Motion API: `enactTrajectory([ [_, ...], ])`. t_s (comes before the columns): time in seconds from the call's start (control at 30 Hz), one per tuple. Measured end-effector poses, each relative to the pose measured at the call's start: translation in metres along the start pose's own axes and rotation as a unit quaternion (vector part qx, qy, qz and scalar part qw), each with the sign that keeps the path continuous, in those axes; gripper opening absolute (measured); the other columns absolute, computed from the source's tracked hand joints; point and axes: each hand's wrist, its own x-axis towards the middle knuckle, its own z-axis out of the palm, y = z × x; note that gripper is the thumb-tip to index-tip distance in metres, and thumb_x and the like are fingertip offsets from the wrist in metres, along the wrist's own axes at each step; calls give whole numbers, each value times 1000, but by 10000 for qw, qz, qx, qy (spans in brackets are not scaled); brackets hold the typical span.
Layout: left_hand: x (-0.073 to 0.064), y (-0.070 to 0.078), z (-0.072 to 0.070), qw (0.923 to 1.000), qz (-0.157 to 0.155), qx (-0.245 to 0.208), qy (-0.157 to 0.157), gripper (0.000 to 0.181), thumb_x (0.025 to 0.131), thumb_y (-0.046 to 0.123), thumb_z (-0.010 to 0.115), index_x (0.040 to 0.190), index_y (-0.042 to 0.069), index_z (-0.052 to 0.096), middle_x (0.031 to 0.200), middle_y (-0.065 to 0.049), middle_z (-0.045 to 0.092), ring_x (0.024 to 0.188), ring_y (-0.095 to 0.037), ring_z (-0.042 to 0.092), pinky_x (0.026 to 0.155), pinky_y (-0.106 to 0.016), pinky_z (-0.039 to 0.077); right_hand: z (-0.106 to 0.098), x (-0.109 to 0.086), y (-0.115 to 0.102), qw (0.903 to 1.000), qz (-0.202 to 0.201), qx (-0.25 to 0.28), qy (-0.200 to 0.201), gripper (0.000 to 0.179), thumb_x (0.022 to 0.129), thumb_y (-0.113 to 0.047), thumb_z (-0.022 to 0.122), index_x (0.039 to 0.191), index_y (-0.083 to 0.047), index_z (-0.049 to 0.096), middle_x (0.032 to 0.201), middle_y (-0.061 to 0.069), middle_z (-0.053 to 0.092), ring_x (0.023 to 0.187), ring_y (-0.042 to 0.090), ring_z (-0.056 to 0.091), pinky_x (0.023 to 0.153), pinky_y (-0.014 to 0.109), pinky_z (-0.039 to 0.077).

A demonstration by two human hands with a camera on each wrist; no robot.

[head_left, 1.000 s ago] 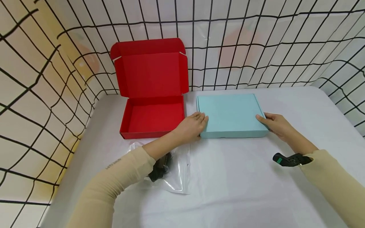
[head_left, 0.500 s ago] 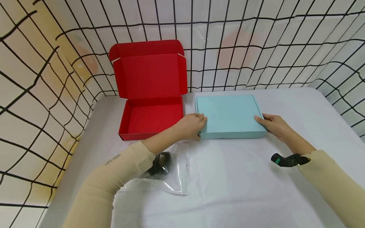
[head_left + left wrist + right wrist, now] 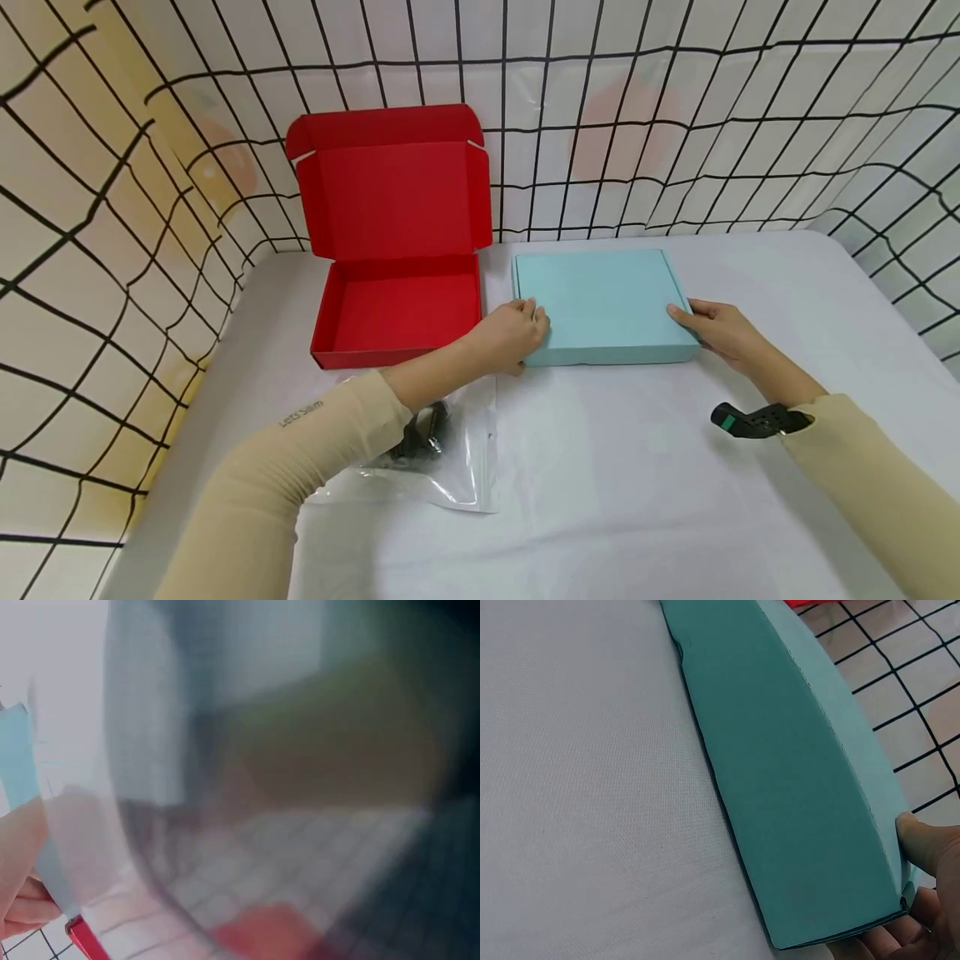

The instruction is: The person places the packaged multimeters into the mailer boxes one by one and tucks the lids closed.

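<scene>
On woven white cloth point(image 3: 600, 467): 2 hands point(image 3: 514, 336) point(image 3: 723, 335) gripping flat rectangular blue cardboard box point(image 3: 603, 300), opposite sides.

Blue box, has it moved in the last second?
No, in the head view the blue box shows no clear shift either way against the black grid.

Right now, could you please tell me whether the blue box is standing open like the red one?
No, the blue box is closed with its top lying flat, while the red box stands open.
</scene>
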Motion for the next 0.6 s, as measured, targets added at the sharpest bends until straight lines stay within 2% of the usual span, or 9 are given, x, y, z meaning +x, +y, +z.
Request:
enactTrajectory([
  [0.13, 4, 6, 1, 9996, -42, 211, 171, 63, 76, 43, 62, 122, 0, 51, 115, -12, 61, 102, -24, 60, 91, -31, 47, 0, 1, 2, 10000, 9, -23, 11, 93, 86, -58, 42, 142, 2, -1, 149, 24, -2, 136, 40, 8, 107, 51, 20],
  [0.23, 4, 9, 0, 9990, -128, 298, 308, 61, 77, 40, 60, 121, -2, 53, 113, -14, 62, 102, -26, 61, 91, -32, 47, -1, 1, 2, 10000, 40, -2, 35, 94, 86, -58, 42, 142, 3, -2, 148, 24, -3, 136, 40, 7, 107, 51, 19],
  [0.37, 1, 7, 0, 9983, -347, 191, 425, 64, 77, 43, 63, 123, 0, 53, 111, -13, 64, 101, -23, 61, 96, -34, 43, -2, 2, 0, 9999, 48, -80, 82, 95, 86, -59, 42, 142, 3, -2, 148, 26, -2, 135, 42, 8, 107, 52, 20],
  [0.5, -3, 2, -1, 9968, -567, -1, 559, 62, 72, 47, 68, 115, 4, 56, 106, -9, 65, 97, -21, 60, 91, -34, 44, -2, 1, -1, 9998, 36, -173, 118, 95, 86, -59, 43, 142, 4, 0, 148, 28, 1, 135, 42, 11, 106, 52, 22],
  [0.6, -5, -1, -1, 9950, -727, -356, 584, 63, 70, 50, 70, 112, 6, 54, 108, -9, 63, 99, -22, 57, 87, -29, 46, -1, 0, -1, 9993, 11, -319, 218, 94, 86, -59, 42, 143, 4, 3, 147, 29, 5, 135, 42, 14, 105, 53, 23],
])
